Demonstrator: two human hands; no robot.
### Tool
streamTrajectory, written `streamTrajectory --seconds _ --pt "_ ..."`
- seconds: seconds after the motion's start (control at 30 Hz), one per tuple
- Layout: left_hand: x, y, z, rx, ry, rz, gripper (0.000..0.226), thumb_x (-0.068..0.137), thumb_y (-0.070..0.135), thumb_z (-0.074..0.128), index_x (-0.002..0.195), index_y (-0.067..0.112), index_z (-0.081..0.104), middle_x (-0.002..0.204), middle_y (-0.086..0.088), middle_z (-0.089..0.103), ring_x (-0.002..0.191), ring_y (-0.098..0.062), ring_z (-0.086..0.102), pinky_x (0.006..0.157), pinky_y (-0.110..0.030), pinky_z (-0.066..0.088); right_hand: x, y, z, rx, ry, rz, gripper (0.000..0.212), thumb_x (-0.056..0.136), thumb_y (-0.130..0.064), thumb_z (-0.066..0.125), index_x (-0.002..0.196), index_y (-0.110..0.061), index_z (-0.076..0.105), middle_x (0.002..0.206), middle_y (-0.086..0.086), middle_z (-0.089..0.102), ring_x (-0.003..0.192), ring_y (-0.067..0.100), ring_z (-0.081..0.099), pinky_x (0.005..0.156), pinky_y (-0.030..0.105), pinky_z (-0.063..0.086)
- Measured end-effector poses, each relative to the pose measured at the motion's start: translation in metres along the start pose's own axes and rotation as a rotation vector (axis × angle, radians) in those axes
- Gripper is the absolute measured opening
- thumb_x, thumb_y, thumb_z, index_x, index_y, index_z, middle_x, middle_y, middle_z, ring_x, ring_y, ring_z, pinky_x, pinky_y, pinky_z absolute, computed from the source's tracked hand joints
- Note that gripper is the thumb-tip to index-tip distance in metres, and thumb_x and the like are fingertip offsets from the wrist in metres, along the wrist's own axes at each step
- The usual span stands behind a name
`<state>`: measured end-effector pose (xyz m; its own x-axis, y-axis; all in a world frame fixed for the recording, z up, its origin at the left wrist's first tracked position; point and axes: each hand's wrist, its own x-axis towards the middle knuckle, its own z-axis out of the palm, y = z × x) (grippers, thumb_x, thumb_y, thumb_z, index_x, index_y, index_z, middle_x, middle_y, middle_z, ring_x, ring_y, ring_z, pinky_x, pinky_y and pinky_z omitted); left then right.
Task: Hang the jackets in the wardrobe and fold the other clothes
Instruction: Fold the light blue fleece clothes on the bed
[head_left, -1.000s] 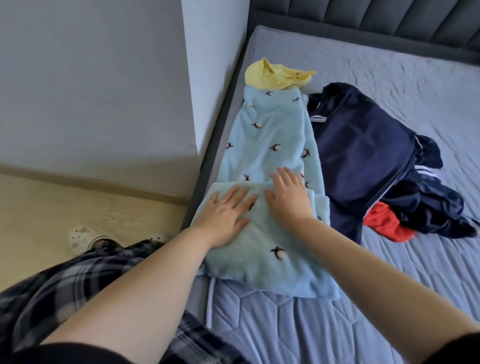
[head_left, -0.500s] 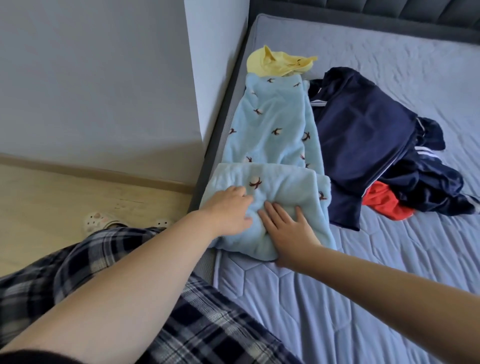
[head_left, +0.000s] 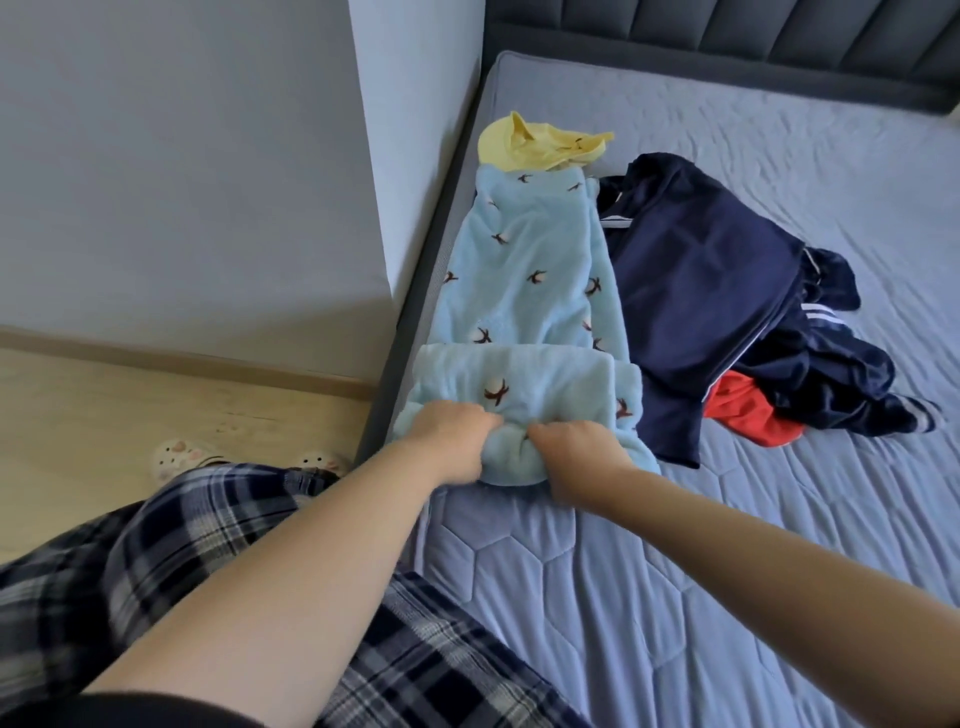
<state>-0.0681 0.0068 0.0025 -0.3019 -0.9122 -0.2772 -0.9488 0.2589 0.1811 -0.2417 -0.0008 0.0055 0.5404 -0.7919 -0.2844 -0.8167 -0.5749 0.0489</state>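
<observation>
On the far left I see a pale wooden floor (head_left: 104, 410) with white clogs (head_left: 176, 457) on it, and plaid trousers (head_left: 156, 561) below. My left hand (head_left: 452, 441) curls into the near rolled edge of the light blue fleece garment (head_left: 524, 291), which lies lengthwise along the left side of the bed (head_left: 779, 571); my right hand (head_left: 576, 452) grips the same roll just beside it. A yellow garment (head_left: 530, 143) touches its far end. To the right, a navy jacket (head_left: 691, 291) crowds the fleece, with a red garment (head_left: 748, 415) under it. No writing is legible.
</observation>
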Motion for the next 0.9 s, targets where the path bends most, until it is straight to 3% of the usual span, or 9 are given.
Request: streamTrajectory --seconds 0.17,0.3,0.37,0.43,0.5,0.57,0.63,0.8,0.9 --pt "-0.004 -0.026 -0.025 -0.540 -0.329 -0.137 0.019 0.066 0.008 0.066 0.077 0.022 0.062 0.078 -0.003 0.063 0.081 -0.028 0.063 0.060 -0.027 0.045 0.012 0.013 -0.044 0.300 -0.274 -0.086 0.021 0.072 -0.010 0.056 0.087 -0.023 0.060 0.077 -0.004 0.061 0.075 0.019 0.058 0.055 0.026 0.039" --pt "-0.015 -0.033 -0.038 -0.987 -0.696 -0.149 0.040 0.058 0.007 0.065 0.098 0.008 0.068 0.097 -0.015 0.070 0.084 -0.030 0.067 0.076 -0.035 0.056 0.014 0.022 -0.065 0.504 -0.579 -0.170 0.019 0.053 -0.011 0.058 0.071 -0.019 0.062 0.059 -0.009 0.062 0.056 0.007 0.058 0.055 0.024 0.047" --pt "-0.018 -0.047 -0.044 -1.214 -0.752 -0.119 0.041 0.063 0.011 0.070 0.104 0.006 0.069 0.104 -0.018 0.069 0.087 -0.029 0.068 0.079 -0.037 0.057 0.016 0.032 -0.074 0.647 -0.673 -0.179 0.026 0.046 -0.010 0.057 0.067 -0.017 0.069 0.063 -0.004 0.066 0.061 0.012 0.063 0.058 0.025 0.049" --pt "-0.022 -0.058 -0.047 -1.464 -0.645 -0.179 0.044 0.056 0.024 0.084 0.098 0.013 0.076 0.106 -0.014 0.071 0.091 -0.026 0.070 0.073 -0.031 0.056 0.022 0.046 -0.083 0.807 -0.714 -0.143 0.031 0.043 -0.004 0.056 0.065 -0.016 0.074 0.069 0.002 0.070 0.068 0.019 0.066 0.064 0.029 0.051" --pt "-0.018 -0.065 -0.047 -1.654 -0.308 -0.378 0.035 0.051 0.042 0.088 0.079 0.023 0.080 0.088 -0.003 0.075 0.077 -0.013 0.072 0.056 -0.016 0.053 0.032 0.060 -0.093 0.880 -0.664 -0.103 0.031 0.041 -0.005 0.059 0.065 -0.015 0.076 0.071 0.004 0.072 0.070 0.020 0.067 0.065 0.028 0.052" --pt "-0.007 -0.071 -0.047 -1.786 0.068 -0.548 0.032 0.075 0.048 0.071 0.076 0.017 0.079 0.077 -0.005 0.074 0.067 -0.013 0.071 0.055 -0.015 0.049 0.046 0.069 -0.107 0.840 -0.539 -0.055 0.027 0.039 -0.012 0.063 0.063 -0.016 0.074 0.070 0.001 0.071 0.069 0.018 0.067 0.062 0.026 0.051" --pt "0.004 -0.078 -0.045 -1.919 0.238 -0.606 0.042 0.093 0.048 0.048 0.096 0.012 0.070 0.095 -0.014 0.073 0.077 -0.022 0.071 0.069 -0.029 0.048 0.063 0.076 -0.122 0.724 -0.388 0.017 0.019 0.047 -0.016 0.065 0.065 -0.017 0.072 0.068 -0.003 0.070 0.068 0.017 0.066 0.058 0.024 0.049" --pt "0.013 -0.082 -0.034 -1.788 0.425 -0.541 0.060 0.094 0.063 0.031 0.117 0.019 0.066 0.109 -0.006 0.071 0.102 -0.021 0.065 0.092 -0.037 0.049 0.104 0.082 -0.133 0.231 0.091 0.104 0.033 0.078 -0.021 0.062 0.110 -0.016 0.061 0.103 0.004 0.064 0.093 0.025 0.060 0.075 0.034 0.050" --pt "0.017 -0.075 -0.034 -1.803 0.369 -0.416 0.060 0.090 0.067 0.038 0.123 0.024 0.061 0.114 0.003 0.069 0.105 -0.010 0.063 0.090 -0.029 0.048 0.118 0.075 -0.110 0.078 0.146 0.165 0.035 0.090 -0.027 0.049 0.125 -0.018 0.048 0.116 0.008 0.061 0.102 0.032 0.057 0.075 0.036 0.041"
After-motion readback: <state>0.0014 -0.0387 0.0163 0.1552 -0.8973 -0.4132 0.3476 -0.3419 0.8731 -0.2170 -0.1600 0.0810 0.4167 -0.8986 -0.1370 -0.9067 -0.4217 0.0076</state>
